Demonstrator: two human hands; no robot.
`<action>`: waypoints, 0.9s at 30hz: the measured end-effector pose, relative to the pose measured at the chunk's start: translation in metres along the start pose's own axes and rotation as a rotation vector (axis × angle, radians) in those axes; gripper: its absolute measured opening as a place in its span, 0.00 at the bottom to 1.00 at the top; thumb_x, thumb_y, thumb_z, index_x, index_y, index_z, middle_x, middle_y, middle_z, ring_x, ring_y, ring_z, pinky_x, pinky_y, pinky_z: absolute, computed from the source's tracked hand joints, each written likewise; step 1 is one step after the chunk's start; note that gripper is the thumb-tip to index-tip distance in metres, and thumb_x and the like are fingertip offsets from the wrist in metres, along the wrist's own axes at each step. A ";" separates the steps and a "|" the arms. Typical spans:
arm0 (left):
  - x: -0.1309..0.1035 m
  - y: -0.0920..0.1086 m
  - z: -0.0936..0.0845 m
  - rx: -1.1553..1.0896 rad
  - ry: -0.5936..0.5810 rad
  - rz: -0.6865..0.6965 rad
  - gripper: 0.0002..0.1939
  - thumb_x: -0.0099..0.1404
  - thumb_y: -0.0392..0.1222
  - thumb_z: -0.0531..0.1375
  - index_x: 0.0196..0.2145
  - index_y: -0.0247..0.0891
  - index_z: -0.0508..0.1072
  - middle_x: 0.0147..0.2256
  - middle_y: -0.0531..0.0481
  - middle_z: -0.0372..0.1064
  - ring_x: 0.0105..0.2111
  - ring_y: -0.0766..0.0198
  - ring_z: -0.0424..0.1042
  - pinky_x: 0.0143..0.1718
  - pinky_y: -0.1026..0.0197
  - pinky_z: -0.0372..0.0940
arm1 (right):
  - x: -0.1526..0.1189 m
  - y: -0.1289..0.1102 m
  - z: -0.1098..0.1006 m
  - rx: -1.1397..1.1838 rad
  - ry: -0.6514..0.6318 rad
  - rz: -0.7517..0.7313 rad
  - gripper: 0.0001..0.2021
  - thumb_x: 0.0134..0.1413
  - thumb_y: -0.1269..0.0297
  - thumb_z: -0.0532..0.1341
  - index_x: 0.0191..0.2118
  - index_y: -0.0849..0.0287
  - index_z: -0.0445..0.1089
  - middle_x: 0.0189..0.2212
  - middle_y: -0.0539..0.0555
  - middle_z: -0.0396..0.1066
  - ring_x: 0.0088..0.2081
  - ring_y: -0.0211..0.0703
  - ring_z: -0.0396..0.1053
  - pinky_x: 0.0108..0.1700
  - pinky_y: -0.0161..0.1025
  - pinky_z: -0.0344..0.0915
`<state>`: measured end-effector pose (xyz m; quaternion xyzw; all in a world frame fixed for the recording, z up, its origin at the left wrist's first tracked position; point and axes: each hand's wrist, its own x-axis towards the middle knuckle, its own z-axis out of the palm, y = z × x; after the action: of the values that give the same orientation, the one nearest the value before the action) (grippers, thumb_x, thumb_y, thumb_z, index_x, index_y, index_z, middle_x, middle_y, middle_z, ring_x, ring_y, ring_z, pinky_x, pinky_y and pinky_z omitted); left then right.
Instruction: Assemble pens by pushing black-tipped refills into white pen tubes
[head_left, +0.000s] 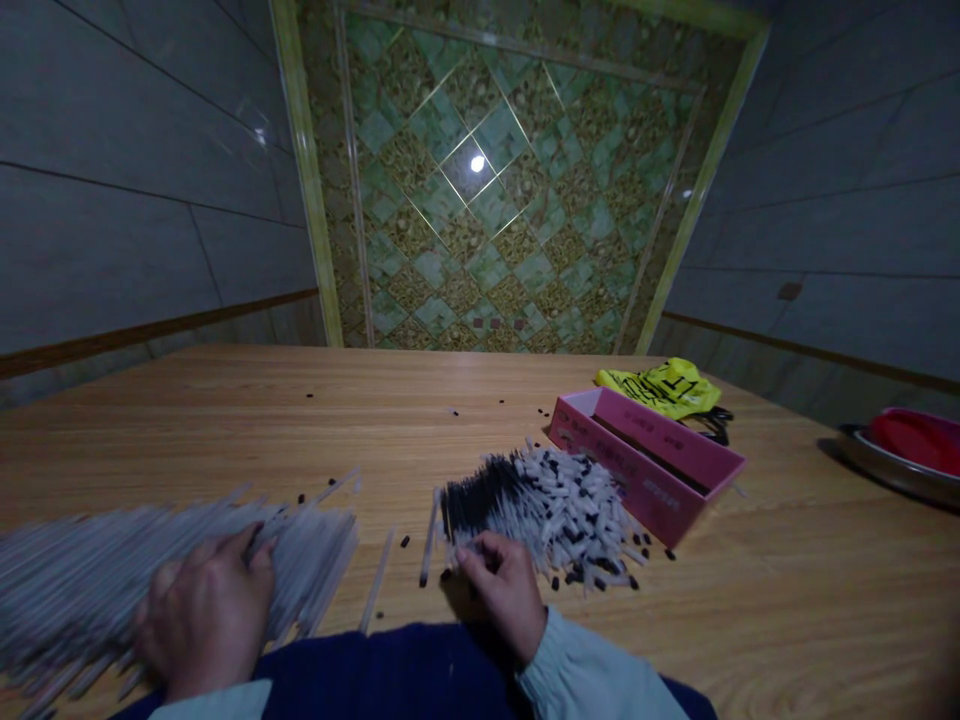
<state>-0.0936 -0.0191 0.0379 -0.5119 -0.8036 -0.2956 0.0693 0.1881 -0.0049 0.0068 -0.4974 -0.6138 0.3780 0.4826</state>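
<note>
My left hand point(206, 610) rests over a wide heap of thin, clear tubes point(315, 570), slightly blurred. Its fingers are curled, with thumb and forefinger close together near a small dark bit that I cannot make out. My right hand point(511, 592) is at the near edge of another pile, thumb and forefinger pinched; whatever is between them is hidden. That pile has black-tipped thin sticks point(480, 495) on its left and short whitish and black caps point(581, 510) on its right. Between the hands lie a single black-ended tube point(430, 540) and a clear tube point(377, 580).
Behind the right pile stands an open pink box point(660, 500), with a yellow printed bag point(667, 388) beyond it. A metal tray point(885, 470) holding a red item point(919, 440) sits at far right. Small black bits dot the wooden table point(375, 420).
</note>
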 end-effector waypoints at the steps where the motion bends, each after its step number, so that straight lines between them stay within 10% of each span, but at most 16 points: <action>1: -0.002 0.005 -0.002 0.099 0.038 0.018 0.22 0.63 0.50 0.46 0.44 0.36 0.72 0.42 0.35 0.69 0.43 0.39 0.62 0.37 0.43 0.55 | 0.000 0.001 0.000 0.004 -0.004 0.001 0.14 0.49 0.58 0.59 0.21 0.62 0.64 0.16 0.45 0.55 0.21 0.33 0.54 0.23 0.32 0.48; 9: -0.008 0.020 0.002 0.213 0.148 0.187 0.19 0.63 0.46 0.47 0.42 0.38 0.73 0.44 0.40 0.71 0.44 0.45 0.64 0.41 0.47 0.57 | -0.001 0.000 0.001 0.030 -0.022 -0.006 0.15 0.48 0.56 0.59 0.21 0.63 0.65 0.16 0.45 0.54 0.21 0.33 0.52 0.23 0.32 0.47; 13: -0.018 0.039 0.024 -0.069 -0.103 0.396 0.15 0.62 0.48 0.50 0.35 0.42 0.75 0.39 0.46 0.74 0.40 0.56 0.70 0.41 0.60 0.59 | -0.001 0.001 0.002 0.034 -0.024 -0.017 0.15 0.48 0.56 0.61 0.21 0.63 0.67 0.16 0.45 0.55 0.21 0.34 0.53 0.23 0.32 0.47; 18: -0.034 0.058 0.041 0.018 -0.471 0.326 0.15 0.55 0.56 0.56 0.28 0.42 0.72 0.27 0.45 0.75 0.29 0.52 0.73 0.26 0.59 0.56 | 0.000 0.005 0.003 0.075 -0.069 -0.031 0.13 0.49 0.58 0.61 0.25 0.64 0.71 0.19 0.49 0.64 0.24 0.37 0.60 0.26 0.32 0.53; 27: -0.034 0.055 0.048 -0.020 -0.406 0.313 0.12 0.61 0.44 0.49 0.30 0.40 0.71 0.27 0.44 0.75 0.30 0.54 0.74 0.28 0.60 0.58 | -0.001 0.007 0.007 0.017 -0.072 -0.033 0.13 0.49 0.58 0.61 0.25 0.65 0.73 0.20 0.51 0.69 0.25 0.39 0.63 0.26 0.32 0.56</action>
<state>-0.0212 -0.0024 0.0067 -0.6796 -0.7090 -0.1804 -0.0538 0.1832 -0.0047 -0.0015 -0.4692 -0.6357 0.3929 0.4705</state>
